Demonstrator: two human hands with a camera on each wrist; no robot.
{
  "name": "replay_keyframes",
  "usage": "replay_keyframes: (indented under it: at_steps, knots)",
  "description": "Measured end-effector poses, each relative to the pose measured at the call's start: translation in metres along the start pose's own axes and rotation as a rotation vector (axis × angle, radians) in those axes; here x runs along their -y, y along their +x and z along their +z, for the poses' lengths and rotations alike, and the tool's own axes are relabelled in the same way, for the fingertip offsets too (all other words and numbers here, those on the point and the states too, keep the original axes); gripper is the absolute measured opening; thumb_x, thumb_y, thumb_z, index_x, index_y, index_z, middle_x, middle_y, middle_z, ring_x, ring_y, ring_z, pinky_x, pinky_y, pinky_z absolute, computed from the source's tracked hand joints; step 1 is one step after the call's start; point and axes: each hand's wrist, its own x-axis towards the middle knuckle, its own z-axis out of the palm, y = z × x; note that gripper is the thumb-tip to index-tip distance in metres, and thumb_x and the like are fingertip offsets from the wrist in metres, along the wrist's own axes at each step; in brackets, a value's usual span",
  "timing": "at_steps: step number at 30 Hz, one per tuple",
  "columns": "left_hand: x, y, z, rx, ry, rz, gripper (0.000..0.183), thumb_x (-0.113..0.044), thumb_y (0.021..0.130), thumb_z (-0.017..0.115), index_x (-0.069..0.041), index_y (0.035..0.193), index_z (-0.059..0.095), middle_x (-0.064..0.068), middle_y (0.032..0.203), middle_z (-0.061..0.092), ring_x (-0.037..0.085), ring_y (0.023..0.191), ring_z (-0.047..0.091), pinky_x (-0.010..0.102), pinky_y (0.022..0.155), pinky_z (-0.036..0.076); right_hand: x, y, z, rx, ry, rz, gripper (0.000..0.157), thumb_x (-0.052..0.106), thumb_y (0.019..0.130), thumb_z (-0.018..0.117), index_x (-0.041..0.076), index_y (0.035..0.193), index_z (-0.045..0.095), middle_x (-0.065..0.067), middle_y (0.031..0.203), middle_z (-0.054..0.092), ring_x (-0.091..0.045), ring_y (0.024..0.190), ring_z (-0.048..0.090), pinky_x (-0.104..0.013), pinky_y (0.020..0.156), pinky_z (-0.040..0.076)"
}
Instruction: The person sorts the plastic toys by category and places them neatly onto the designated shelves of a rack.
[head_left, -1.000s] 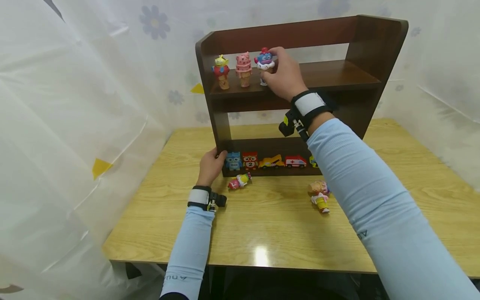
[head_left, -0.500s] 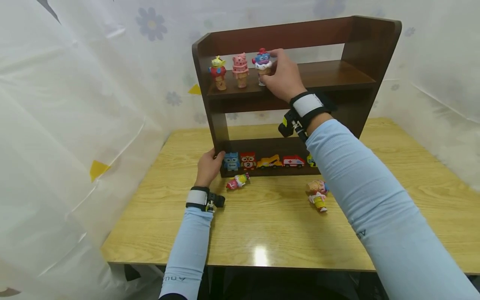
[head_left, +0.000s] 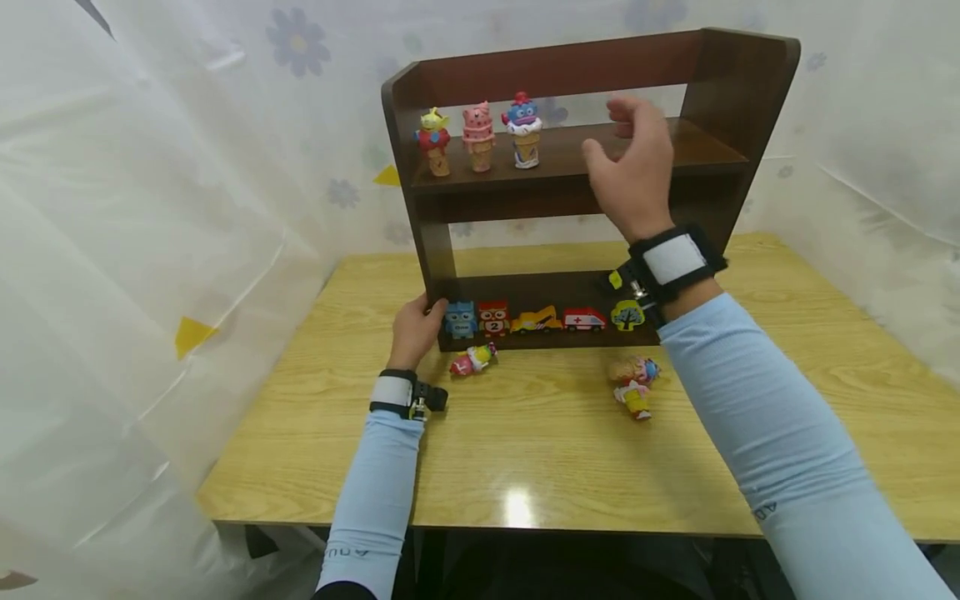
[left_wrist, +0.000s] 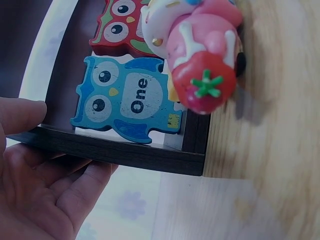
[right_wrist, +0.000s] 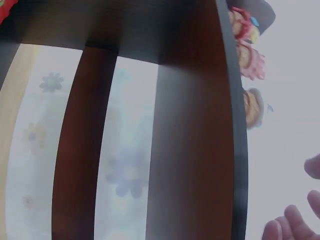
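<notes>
My left hand (head_left: 414, 333) grips the left side panel of a dark brown wooden shelf (head_left: 517, 205), low down. In the left wrist view the thumb lies on one face of that panel and the fingers on the other, beside a blue owl block (left_wrist: 122, 97) marked "One". My right hand (head_left: 637, 171) hangs in front of the upper shelf, fingers loosely bent and holding nothing. Left of it stands a blue-headed ice-cream-cone figurine (head_left: 523, 129). A pink cone figurine (head_left: 479, 137) and a yellow-headed red one (head_left: 433, 143) stand upright farther left.
On the bottom shelf stand a red owl block (head_left: 494, 318), a yellow truck (head_left: 537, 321), an ambulance (head_left: 584, 319) and a tree piece (head_left: 627, 315). A pink figurine (head_left: 472, 359) lies on the table (head_left: 562, 467); two more figurines (head_left: 634, 401) lie at the right.
My right hand has let go of the blue-headed cone figurine and moved to the right, leaving it standing on the upper shelf. The left hand keeps its grip on the shelf.
</notes>
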Motion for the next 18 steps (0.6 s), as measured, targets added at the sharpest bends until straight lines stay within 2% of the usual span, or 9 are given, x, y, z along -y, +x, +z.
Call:
replay_keyframes:
  at_steps: [3, 6, 8, 11, 14, 18]
  knots:
    - [-0.001, 0.0, -0.001, -0.002, 0.008, 0.0, 0.042, -0.035, 0.101, 0.051, -0.009, 0.13, 0.065, 0.018, 0.116, 0.071, 0.032, 0.101, 0.066, 0.044, 0.079, 0.051, -0.011, -0.016, -0.018, -0.126, 0.033, -0.059, 0.032, 0.016, 0.094, 0.06, 0.006, 0.124, 0.063, -0.005, 0.121, 0.06, -0.006, 0.102, 0.054, -0.018, 0.083, 0.045]
    - [-0.002, 0.0, -0.003, -0.011, 0.012, 0.002, 0.041, -0.036, 0.101, 0.05, -0.008, 0.127, 0.066, 0.018, 0.099, 0.07, 0.031, 0.092, 0.064, 0.04, 0.074, 0.048, -0.022, -0.035, -0.035, -0.136, 0.016, -0.106, 0.025, 0.014, 0.093, 0.061, 0.003, 0.114, 0.067, 0.002, 0.108, 0.061, 0.007, 0.089, 0.051, -0.012, 0.077, 0.043]
    - [-0.003, 0.001, -0.005, -0.021, 0.017, 0.008, 0.04, -0.036, 0.101, 0.05, -0.009, 0.125, 0.066, 0.014, 0.085, 0.065, 0.029, 0.086, 0.062, 0.036, 0.07, 0.045, -0.03, -0.049, -0.046, -0.072, -0.022, -0.122, 0.023, 0.014, 0.093, 0.062, 0.001, 0.111, 0.068, -0.001, 0.104, 0.062, 0.011, 0.083, 0.05, -0.011, 0.075, 0.041]
    - [-0.005, 0.001, -0.006, -0.036, 0.011, 0.018, 0.038, -0.035, 0.101, 0.051, -0.008, 0.122, 0.068, 0.007, 0.071, 0.055, 0.027, 0.077, 0.057, 0.034, 0.066, 0.042, -0.047, -0.069, -0.058, 0.079, -0.111, -0.115, 0.022, 0.014, 0.094, 0.064, 0.0, 0.11, 0.069, -0.011, 0.103, 0.066, 0.012, 0.079, 0.047, -0.011, 0.073, 0.038]
    - [-0.004, 0.001, -0.004, -0.036, 0.011, 0.021, 0.037, -0.034, 0.101, 0.052, -0.007, 0.121, 0.068, 0.005, 0.07, 0.054, 0.026, 0.074, 0.056, 0.032, 0.065, 0.041, -0.066, -0.087, -0.068, 0.237, -0.21, -0.059, 0.022, 0.017, 0.095, 0.063, 0.0, 0.109, 0.069, -0.019, 0.103, 0.068, 0.0, 0.078, 0.052, -0.015, 0.07, 0.038]
    - [-0.002, 0.0, -0.001, -0.019, 0.022, 0.014, 0.037, -0.035, 0.1, 0.052, -0.007, 0.119, 0.068, 0.011, 0.083, 0.064, 0.025, 0.08, 0.058, 0.032, 0.068, 0.043, -0.098, -0.106, -0.079, 0.439, -0.321, 0.038, 0.027, 0.021, 0.097, 0.06, -0.001, 0.109, 0.067, -0.022, 0.101, 0.069, -0.026, 0.082, 0.061, -0.025, 0.066, 0.043]
